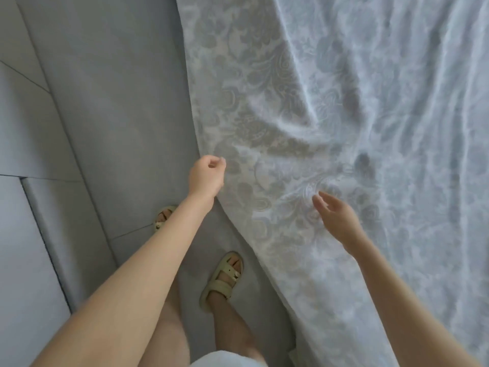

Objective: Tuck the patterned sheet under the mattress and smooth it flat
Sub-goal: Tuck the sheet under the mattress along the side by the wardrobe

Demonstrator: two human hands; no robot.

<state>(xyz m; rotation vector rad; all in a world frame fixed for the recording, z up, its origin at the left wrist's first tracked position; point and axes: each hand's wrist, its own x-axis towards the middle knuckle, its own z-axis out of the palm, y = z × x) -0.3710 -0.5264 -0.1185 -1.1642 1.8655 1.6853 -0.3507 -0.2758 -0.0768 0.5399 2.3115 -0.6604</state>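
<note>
Sheet: the patterned sheet (pixel 344 88) fills the right half of the view. It lies over the bed, and its left side hangs down past the bed's edge toward the floor.
Sheet's look: pale blue-white cloth with a large leaf-and-scroll print, greyer on the hanging part. It is not flat; long creases and soft folds run across the top, with a deeper pucker near the middle.
Sheet's edge: it runs from the top of the view down and rightward, passing the left hand and then the feet.
Floor: the grey floor (pixel 105 88) lies left of the bed, with pale panels (pixel 31 260) and a dark seam at the far left.
Left hand (pixel 206 177): it is at the hanging edge of the sheet with fingers curled in toward the thumb. Whether cloth is caught between them cannot be told.
Right hand (pixel 336 215): it is over the top of the sheet near the bed's edge, fingers loosely spread and gripping nothing. Whether it touches the cloth is unclear.
Sandals: one beige sandal (pixel 225 279) stands just beside the hanging sheet; the other sandal (pixel 162 218) is partly hidden behind the left forearm.
</note>
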